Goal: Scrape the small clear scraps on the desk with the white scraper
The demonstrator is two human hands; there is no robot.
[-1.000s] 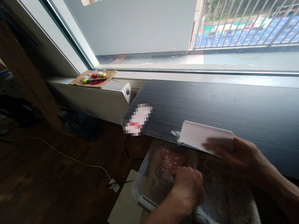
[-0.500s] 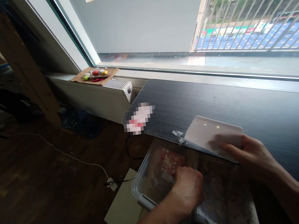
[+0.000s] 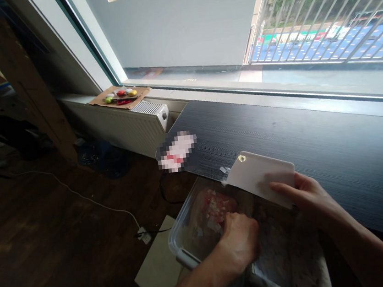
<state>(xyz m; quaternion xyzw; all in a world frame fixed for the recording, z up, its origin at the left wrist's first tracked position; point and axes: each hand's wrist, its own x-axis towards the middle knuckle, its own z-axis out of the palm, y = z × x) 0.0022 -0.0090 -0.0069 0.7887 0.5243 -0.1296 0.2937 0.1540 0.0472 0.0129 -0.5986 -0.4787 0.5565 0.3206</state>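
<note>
The right hand (image 3: 310, 197) pinches a white plastic scraper (image 3: 259, 177) at the dark tabletop's (image 3: 315, 138) near edge. It looks light, stiff and slick, best gripped along its back edge. The left hand (image 3: 240, 241) clasps the clear container (image 3: 188, 240) below that edge.

Flat white plastic scraper card and clear plastic tub, at the near edge of a dark tabletop

White rectangular plastic scraper (image 3: 257, 175): thin, flat, rounded corners, one small round hole near its far left corner; held tilted, lower left corner down at the table edge beside a few small pale scraps, right end pinched in the right hand (image 3: 310, 199). Clear rectangular plastic container (image 3: 187, 227): open-topped, rounded corners, held just below the table edge under the scraper; inside, a heap of chopped red and pale bits (kind not discernible). The left hand (image 3: 240, 241) grips its near rim, knuckles up.
</note>
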